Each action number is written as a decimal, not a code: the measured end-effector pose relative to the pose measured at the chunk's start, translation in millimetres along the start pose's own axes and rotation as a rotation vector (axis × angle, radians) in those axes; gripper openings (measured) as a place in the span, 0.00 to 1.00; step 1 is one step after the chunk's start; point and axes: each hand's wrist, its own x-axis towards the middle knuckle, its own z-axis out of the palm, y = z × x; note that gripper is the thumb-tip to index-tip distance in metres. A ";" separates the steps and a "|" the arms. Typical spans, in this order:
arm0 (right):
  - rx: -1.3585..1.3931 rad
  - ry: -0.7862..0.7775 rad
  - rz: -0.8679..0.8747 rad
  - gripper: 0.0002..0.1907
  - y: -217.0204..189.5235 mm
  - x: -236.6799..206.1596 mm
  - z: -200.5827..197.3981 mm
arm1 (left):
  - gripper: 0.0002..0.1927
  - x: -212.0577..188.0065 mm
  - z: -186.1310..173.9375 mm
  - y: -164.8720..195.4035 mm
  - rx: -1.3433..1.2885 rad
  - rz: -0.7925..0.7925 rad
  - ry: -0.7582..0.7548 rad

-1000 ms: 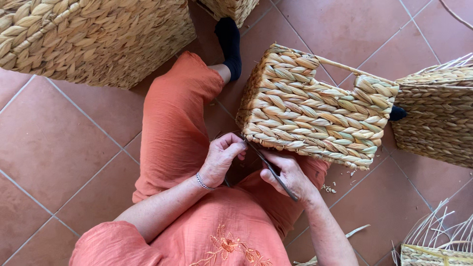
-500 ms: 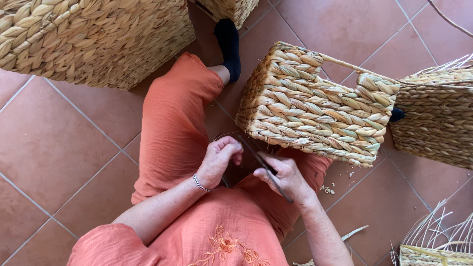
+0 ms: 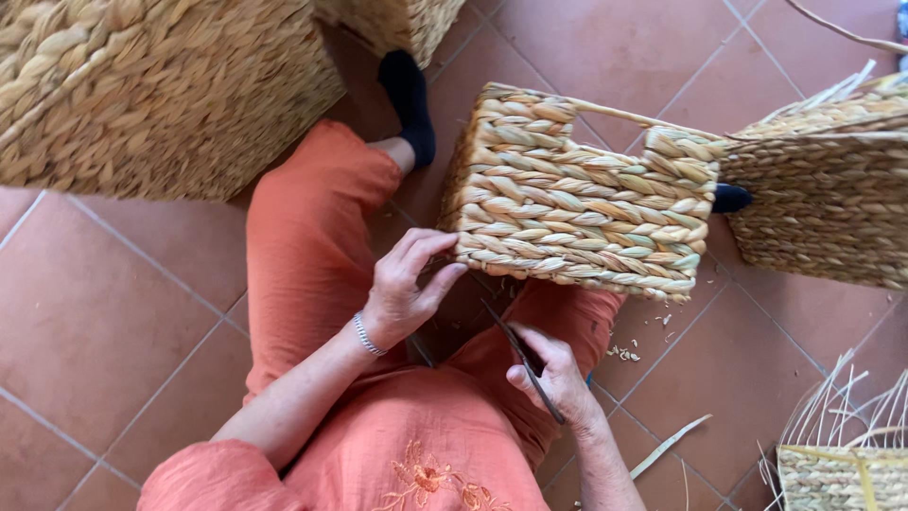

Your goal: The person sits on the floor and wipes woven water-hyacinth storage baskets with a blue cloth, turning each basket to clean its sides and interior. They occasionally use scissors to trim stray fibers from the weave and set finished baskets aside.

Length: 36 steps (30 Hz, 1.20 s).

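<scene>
A rectangular woven straw basket (image 3: 586,213) lies tipped over my orange-trousered legs, its braided side facing up. My left hand (image 3: 407,284) touches its near left corner, fingers curled against the lower braid. My right hand (image 3: 553,374) is below the basket, closed around a thin dark pointed tool (image 3: 520,358) whose tip points up toward the basket's lower edge without touching it.
A large woven basket (image 3: 142,85) fills the top left, another (image 3: 832,199) stands at the right, and a third (image 3: 397,19) at the top. An unfinished basket with loose straw ends (image 3: 842,464) sits bottom right. Straw scraps (image 3: 629,352) lie on the terracotta tiles.
My right hand has drawn back toward me with the tool, away from the basket's edge. My left hand has shifted up onto the basket's corner. The basket has tilted slightly.
</scene>
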 end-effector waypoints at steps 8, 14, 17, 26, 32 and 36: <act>0.225 0.056 0.164 0.45 18.7 -47.4 14.8 | 0.17 2.1 -6.5 8.7 0.282 0.348 -0.097; 0.288 0.119 0.174 0.46 12.7 -63.0 18.6 | 0.18 8.0 -9.9 5.5 0.405 0.555 -0.180; 0.313 0.156 0.167 0.45 9.4 -67.0 18.5 | 0.18 12.2 -16.9 3.9 0.408 0.621 -0.252; 0.576 0.544 0.129 0.42 18.5 -84.3 16.7 | 0.14 4.1 -10.2 6.7 0.411 0.528 -0.226; 0.523 0.932 0.242 0.31 76.9 -110.2 6.8 | 0.16 6.3 -16.3 21.7 0.321 0.412 -0.280; 0.281 1.114 0.356 0.29 151.0 -147.1 11.3 | 0.14 11.2 -13.7 26.9 0.340 0.349 -0.248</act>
